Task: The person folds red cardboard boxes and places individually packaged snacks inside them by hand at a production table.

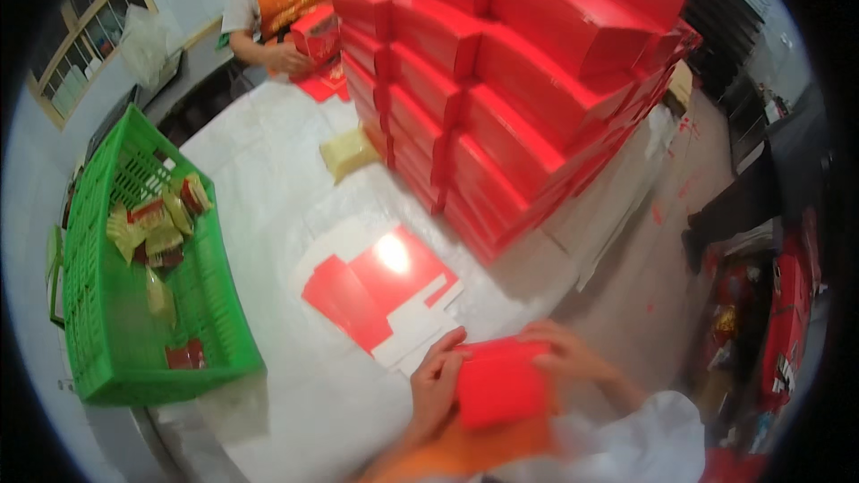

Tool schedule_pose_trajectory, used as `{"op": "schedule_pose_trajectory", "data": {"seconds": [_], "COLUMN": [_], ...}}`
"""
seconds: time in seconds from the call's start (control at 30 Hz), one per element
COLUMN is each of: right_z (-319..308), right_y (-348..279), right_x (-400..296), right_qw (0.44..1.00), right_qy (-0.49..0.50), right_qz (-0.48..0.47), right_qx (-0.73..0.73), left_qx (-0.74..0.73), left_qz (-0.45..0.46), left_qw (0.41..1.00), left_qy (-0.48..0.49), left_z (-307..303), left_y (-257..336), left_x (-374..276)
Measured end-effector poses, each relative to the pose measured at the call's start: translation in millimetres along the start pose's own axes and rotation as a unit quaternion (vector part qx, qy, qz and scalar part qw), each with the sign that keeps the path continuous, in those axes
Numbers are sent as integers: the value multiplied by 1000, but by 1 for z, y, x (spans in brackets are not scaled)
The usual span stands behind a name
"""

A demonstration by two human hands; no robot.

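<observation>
A red cardboard box (503,382) is held between my two hands, close to my orange apron at the bottom of the view. My left hand (435,379) grips its left side, with the thumb near the top edge. At the upper right edge of the box, my right hand (570,352) has its fingers on the card; motion blurs it a little. Just beyond my hands, flat red and white die-cut box blanks (396,275) lie on the white-covered table (282,215). A yellow wrapped packet (349,153) rests beside the stack of red boxes.
A tall stack of red cardboard boxes (470,100) stands on the table's far right. At left, a green plastic crate (235,322) holds several wrapped packets. Across the table a co-worker (288,0) handles a red box. Another person's dark-clothed leg (731,201) shows at right.
</observation>
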State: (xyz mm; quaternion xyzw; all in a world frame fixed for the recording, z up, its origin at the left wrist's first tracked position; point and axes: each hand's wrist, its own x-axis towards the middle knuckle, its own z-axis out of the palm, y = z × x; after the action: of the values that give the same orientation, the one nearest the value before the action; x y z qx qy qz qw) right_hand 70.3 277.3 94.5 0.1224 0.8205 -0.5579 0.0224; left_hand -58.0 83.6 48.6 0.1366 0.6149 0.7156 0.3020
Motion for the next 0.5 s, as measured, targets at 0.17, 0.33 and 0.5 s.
{"op": "schedule_pose_trajectory", "data": {"seconds": [0.17,0.33,0.5], "right_z": [-71,-185,-283], "right_y": [-25,-153,-171], "right_x": [-10,2,107], "right_qw": [975,923,917], "right_qy": [186,323,200], "right_qz": [-45,-185,-246], "right_qx": [113,98,243], "left_qx": [-50,121,205], "left_qz": [-8,136,171], "left_qw": [984,965,938], "left_qy": [173,190,219], "left_z": [-12,-36,-58], "left_y": [18,-34,-39], "left_x": [29,49,40]}}
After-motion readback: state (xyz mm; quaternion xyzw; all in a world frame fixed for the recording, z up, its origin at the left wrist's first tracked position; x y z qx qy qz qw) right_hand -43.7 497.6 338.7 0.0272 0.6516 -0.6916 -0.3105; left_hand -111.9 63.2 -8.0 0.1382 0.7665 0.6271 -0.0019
